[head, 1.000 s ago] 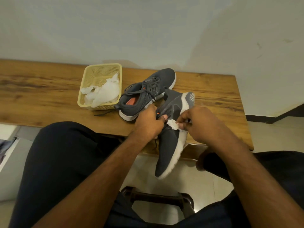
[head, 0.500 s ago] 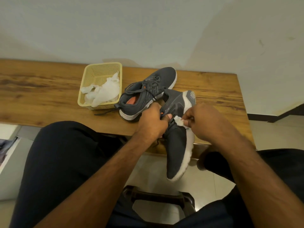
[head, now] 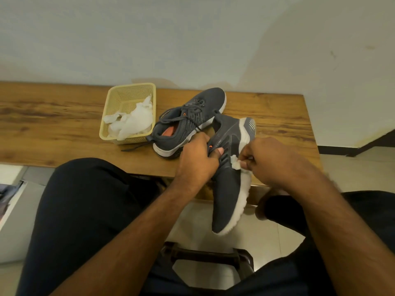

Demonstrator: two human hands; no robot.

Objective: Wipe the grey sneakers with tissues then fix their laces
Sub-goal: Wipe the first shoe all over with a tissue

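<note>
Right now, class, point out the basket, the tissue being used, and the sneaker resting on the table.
basket (head: 111,99): head view, far left rim.
tissue (head: 235,163): head view, the wad's visible middle.
sneaker on the table (head: 210,97): head view, grey toe upper.

No lettering on the held sneaker (head: 229,146) is readable.

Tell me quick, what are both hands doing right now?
Left hand: grips the held sneaker by its upper.
Right hand: pinches a tissue against that sneaker's side.

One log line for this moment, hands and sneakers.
left hand: grips held sneaker | right hand: pinches tissue on its side | second sneaker: on table
</note>
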